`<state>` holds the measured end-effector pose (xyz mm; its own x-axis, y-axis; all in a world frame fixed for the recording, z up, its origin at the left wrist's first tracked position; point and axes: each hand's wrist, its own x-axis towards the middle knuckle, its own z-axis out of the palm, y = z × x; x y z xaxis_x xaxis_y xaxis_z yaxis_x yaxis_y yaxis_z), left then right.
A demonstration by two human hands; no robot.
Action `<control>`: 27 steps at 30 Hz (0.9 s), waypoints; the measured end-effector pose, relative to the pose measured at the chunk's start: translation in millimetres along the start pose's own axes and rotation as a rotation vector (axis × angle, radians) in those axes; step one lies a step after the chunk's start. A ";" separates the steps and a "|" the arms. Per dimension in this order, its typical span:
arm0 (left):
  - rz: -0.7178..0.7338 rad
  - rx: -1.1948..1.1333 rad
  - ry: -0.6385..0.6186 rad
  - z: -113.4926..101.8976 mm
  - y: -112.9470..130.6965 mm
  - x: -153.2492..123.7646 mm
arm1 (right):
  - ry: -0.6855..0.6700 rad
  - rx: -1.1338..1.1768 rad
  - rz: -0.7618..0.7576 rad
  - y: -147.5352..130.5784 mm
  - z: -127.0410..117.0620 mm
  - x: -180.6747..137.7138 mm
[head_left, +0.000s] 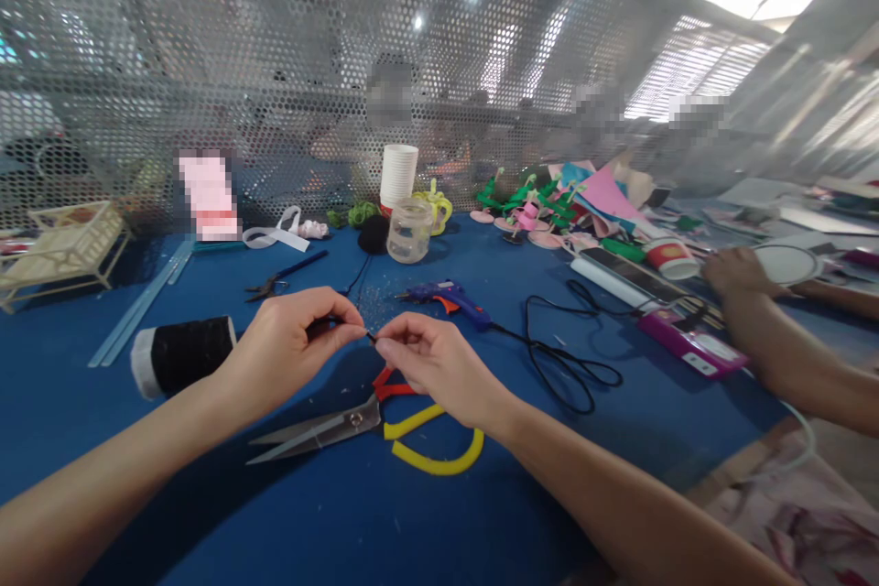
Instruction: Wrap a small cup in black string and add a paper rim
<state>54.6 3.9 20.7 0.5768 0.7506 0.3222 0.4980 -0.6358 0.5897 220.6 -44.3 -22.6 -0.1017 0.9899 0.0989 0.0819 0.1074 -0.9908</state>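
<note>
My left hand and my right hand meet over the table, thumb and fingers pinched. Between the fingertips a short dark piece of black yarn shows, held from both sides. A thin black strand runs from near my left hand back to a black yarn ball. Scissors with one red and one yellow handle lie partly open beneath my right hand. Just beyond the hands lies a blue glue gun with an orange trigger. A black-and-white roll lies left of my left wrist.
Behind stand a clear jar and stacked paper cups. Pliers and clear glue sticks lie left. A black cord loops toward a purple power strip. Another person's arm reaches in from the right.
</note>
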 end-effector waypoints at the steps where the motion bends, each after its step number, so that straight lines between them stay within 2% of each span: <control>1: 0.003 0.002 0.002 -0.1 0.0 0.0 | 0.003 0.000 0.003 -0.5 0.2 -0.1; 9: -0.003 -0.003 0.011 -0.2 1.4 -0.5 | -0.046 0.027 0.065 -3.4 0.3 0.6; 15: -0.010 -0.018 0.006 0.4 1.4 0.0 | -0.017 -0.022 0.026 -5.7 0.3 0.2; 27: -0.018 -0.032 0.003 0.7 1.4 -1.1 | -0.043 0.043 0.046 -5.8 1.4 -0.2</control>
<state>55.2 2.0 20.6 0.5661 0.7624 0.3135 0.4871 -0.6162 0.6190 218.7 -45.3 -17.0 -0.1412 0.9887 0.0501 0.0451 0.0570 -0.9974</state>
